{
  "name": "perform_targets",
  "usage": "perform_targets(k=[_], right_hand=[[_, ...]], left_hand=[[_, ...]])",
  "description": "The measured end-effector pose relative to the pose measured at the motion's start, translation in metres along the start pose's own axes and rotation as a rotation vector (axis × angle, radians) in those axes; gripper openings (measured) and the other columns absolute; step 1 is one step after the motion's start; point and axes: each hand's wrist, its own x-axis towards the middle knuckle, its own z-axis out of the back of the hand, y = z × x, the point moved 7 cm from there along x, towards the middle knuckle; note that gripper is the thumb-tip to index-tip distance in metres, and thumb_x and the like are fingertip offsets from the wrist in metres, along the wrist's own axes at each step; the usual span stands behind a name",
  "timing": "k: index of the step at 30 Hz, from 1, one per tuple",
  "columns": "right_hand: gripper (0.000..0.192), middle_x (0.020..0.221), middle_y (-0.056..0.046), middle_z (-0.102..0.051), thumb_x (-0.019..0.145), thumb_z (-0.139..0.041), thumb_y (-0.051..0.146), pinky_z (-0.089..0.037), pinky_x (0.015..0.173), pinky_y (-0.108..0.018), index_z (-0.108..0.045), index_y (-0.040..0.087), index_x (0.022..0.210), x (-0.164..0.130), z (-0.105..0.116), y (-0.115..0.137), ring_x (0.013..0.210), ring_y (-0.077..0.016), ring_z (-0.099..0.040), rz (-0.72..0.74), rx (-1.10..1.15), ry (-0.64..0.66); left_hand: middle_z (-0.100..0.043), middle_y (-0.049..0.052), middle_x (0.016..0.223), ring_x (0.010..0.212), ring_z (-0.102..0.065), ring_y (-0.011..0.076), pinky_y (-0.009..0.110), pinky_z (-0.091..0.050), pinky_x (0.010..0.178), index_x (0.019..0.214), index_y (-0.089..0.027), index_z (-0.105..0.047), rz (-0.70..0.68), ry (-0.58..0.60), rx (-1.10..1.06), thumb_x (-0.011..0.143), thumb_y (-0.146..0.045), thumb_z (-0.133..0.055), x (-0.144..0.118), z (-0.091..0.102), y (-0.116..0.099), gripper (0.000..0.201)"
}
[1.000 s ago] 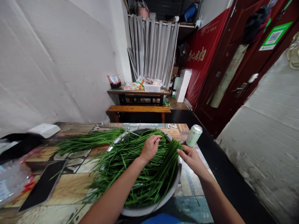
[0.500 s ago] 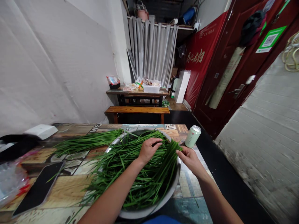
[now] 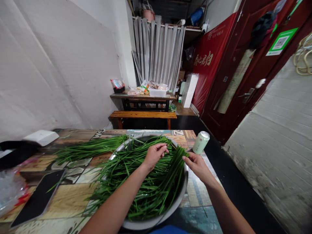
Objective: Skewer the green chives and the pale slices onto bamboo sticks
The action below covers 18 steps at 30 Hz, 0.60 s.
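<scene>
A large metal basin [image 3: 179, 201] on the table holds a heap of long green garlic chives [image 3: 143, 175]. My left hand [image 3: 155, 156] hovers over the far part of the heap, thumb and fingers pinched together; whatever is between the fingertips is too small to make out. At the basin's right rim, my right hand [image 3: 195, 165] grips the ends of a bunch of chives [image 3: 179, 161], whose blades trail down into the basin. Another pile of chives [image 3: 92, 148] lies on the table left of the basin.
A pale green drink can [image 3: 201, 143] stands beyond my right hand near the table's edge. To the left lie a dark flat tablet-like object [image 3: 36, 198], a clear plastic bag [image 3: 11, 191] and a white box [image 3: 41, 137]. A bench [image 3: 143, 114] stands past the table.
My left thumb and fingers have closed from a gap into a pinch, and the hand has shifted slightly. My right hand stays on the bunch at the rim.
</scene>
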Motion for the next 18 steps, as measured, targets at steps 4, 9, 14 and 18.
perform_targets(k=[4,9,14,18], right_hand=[[0.024,0.063,0.001,-0.054,0.078,-0.052,0.036,-0.036,0.056,-0.023,-0.056,0.015,0.066,0.0012,-0.0024,0.0022,0.060,-0.0140,-0.047,0.003,0.013,0.013],[0.026,0.059,0.002,-0.050,0.078,-0.052,0.037,-0.035,0.054,-0.023,-0.053,0.016,0.064,0.0025,-0.0022,0.0002,0.057,-0.0130,-0.045,-0.006,-0.016,0.005],[0.025,0.060,0.001,-0.050,0.079,-0.051,0.036,-0.035,0.054,-0.023,-0.053,0.015,0.065,0.0023,-0.0014,-0.0009,0.058,-0.0130,-0.044,-0.001,-0.054,0.003],[0.025,0.062,0.001,-0.052,0.079,-0.050,0.035,-0.037,0.055,-0.023,-0.055,0.014,0.066,0.0021,-0.0016,-0.0031,0.059,-0.0132,-0.045,0.003,-0.052,0.009]], left_hand=[[-0.062,0.004,0.066,0.044,-0.041,0.0039,0.016,-0.028,0.039,0.090,-0.009,-0.062,0.027,0.022,-0.041,0.069,-0.035,-0.059,-0.0016,-0.0016,-0.0008,0.034],[-0.062,0.003,0.066,0.044,-0.039,0.0036,0.016,-0.027,0.040,0.092,-0.009,-0.063,0.036,0.042,-0.059,0.068,-0.034,-0.061,-0.0029,-0.0032,-0.0017,0.035],[-0.060,0.002,0.065,0.043,-0.036,0.0033,0.017,-0.025,0.040,0.089,-0.009,-0.064,0.028,0.053,-0.073,0.069,-0.035,-0.059,-0.0041,-0.0041,-0.0036,0.033],[-0.059,0.002,0.065,0.044,-0.035,0.0031,0.017,-0.024,0.040,0.087,-0.009,-0.063,0.038,0.041,-0.105,0.069,-0.035,-0.060,-0.0044,-0.0031,-0.0034,0.032]])
